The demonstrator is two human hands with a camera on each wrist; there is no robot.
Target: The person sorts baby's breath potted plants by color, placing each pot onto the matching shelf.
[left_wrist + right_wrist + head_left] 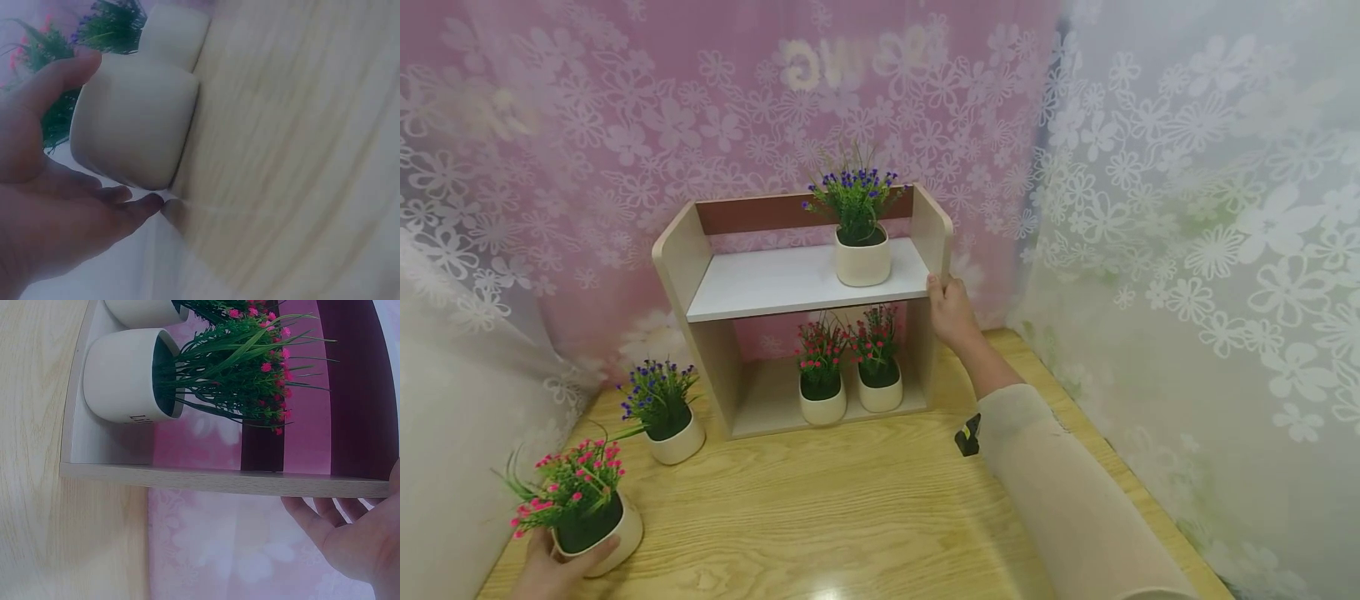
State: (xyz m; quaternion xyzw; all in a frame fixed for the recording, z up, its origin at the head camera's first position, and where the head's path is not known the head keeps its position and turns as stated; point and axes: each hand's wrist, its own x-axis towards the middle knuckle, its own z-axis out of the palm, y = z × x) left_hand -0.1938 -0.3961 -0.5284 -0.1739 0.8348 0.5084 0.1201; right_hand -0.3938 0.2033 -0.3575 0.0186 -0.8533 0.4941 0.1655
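Clasping the pink-flowered pot (597, 515), the left fingers (131, 212) (right fingers (306, 517) clamped on the shelf (752, 275)) could, if swung forward, topple the purple-flowered pot (672, 425) just beyond them.

Left hand (553, 575) at near left, gripping: thumb (59, 80) on one side, fingers (119, 222) opposite, wide gap between. Right arm (1067, 492) stretched from near right toward far centre, forearm in a pale sleeve, wrist (994, 367) bare. Right hand (953, 312) gripping at the far end, higher than left; fingers (306, 515) side by side, tips in a row.
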